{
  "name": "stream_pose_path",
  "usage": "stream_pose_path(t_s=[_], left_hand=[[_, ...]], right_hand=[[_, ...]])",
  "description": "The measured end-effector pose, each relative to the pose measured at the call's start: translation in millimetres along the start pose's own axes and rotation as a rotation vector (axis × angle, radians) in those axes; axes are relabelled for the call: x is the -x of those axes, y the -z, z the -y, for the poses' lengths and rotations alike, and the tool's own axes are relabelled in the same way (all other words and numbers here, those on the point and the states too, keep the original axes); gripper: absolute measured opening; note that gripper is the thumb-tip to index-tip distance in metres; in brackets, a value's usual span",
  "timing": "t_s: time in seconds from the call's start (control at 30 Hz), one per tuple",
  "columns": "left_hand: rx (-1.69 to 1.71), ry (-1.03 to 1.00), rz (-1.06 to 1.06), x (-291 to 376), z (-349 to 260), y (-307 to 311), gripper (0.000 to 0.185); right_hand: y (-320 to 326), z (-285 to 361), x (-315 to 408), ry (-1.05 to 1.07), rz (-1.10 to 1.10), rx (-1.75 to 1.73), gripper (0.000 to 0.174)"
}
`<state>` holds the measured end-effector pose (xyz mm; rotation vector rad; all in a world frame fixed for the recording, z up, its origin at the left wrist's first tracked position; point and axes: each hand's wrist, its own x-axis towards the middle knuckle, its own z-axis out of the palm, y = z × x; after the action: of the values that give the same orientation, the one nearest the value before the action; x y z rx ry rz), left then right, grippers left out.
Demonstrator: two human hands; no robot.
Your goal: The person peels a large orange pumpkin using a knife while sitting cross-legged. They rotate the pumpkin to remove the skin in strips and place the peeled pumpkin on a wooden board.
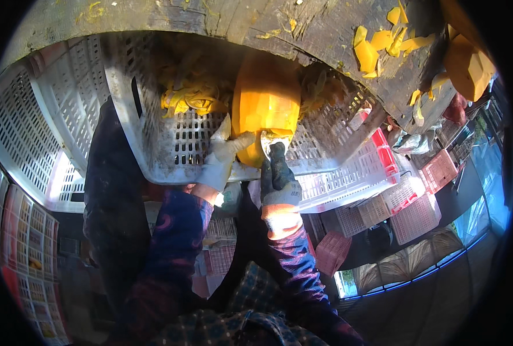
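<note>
A long orange squash (266, 106), its skin pared off in flat facets, stands over a dirty white plastic crate (190, 140), its far end in shade under the wooden table edge. My left hand (220, 161), in a whitish glove, grips the squash's near left side. In a dark grey coated glove, my right hand (280, 173) is closed around a peeler (270, 140), whose handle is mostly hidden. The peeler lies against the near end of the squash, with a curl of orange peel (279, 132) at its head. Yellow peelings (191, 100) are heaped inside the crate.
A worn wooden tabletop (239, 17) curves across the far side, bearing orange peel pieces (369, 52). Another pared squash (468, 67) is at the far right. White crates (27, 121) stand at left; more crates (416, 218), some pink, lie at right.
</note>
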<state>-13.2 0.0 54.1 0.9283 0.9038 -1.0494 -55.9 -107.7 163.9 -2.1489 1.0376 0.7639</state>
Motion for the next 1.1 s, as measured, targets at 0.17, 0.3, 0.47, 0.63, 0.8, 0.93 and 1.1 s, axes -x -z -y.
stream_pose_path(t_s=[0.17, 0.3, 0.47, 0.63, 0.8, 0.93, 1.1], left_hand=[[0.037, -0.052, -0.049, -3.7, 14.9, 1.3, 0.064], [0.050, 0.015, -0.046, -2.0, 11.6, 2.8, 0.061], [0.022, -0.026, -0.090, -4.0, 9.9, -0.8, 0.058], [0.068, 0.036, -0.023, -2.5, -2.4, -1.9, 0.060], [0.022, 0.001, -0.015, -4.7, -2.8, -3.1, 0.059], [0.008, 0.030, -0.025, 2.4, -0.3, -1.9, 0.055], [0.018, 0.063, -0.148, 1.8, -3.8, -7.0, 0.057]], right_hand=[[23.8, -0.9, 64.6, -0.226, 0.428, 0.265, 0.045], [17.1, 4.5, 46.6, -0.111, 0.064, -0.052, 0.044], [-5.0, -6.6, 16.8, 0.253, -0.028, 0.220, 0.041], [0.0, -22.8, 40.7, 0.312, -0.084, 0.172, 0.049], [1.8, -43.1, 108.0, 0.181, 0.052, 0.249, 0.052], [24.9, 17.7, 12.6, 0.057, 0.018, 0.050, 0.044], [-11.7, -17.7, 34.3, 0.214, -0.097, 0.145, 0.044]])
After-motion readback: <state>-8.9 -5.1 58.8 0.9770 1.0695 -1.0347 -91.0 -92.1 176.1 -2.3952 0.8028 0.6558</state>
